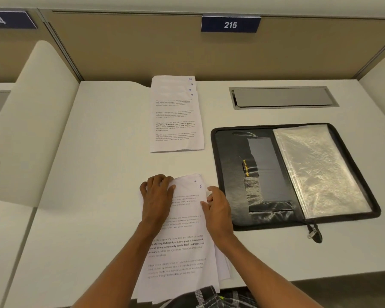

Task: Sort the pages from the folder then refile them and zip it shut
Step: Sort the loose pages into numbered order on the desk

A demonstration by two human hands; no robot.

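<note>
Okay, left hand (pixel 158 196) lies on the near stack (pixel 182 241), fingers curled round its top-left corner. Right hand (pixel 218 210) pinches the stack's right edge, fingers close together. Top page is marked 6; sheets are fanned unevenly and overhang the desk's (pixel 98 152) front edge. Far stack (pixel 176 121) lies flat ahead, corners showing 7 to 10. Folder (pixel 265 174) lies open just right of the hands, unzipped, clear pocket (pixel 316 170) on its right half.
</note>
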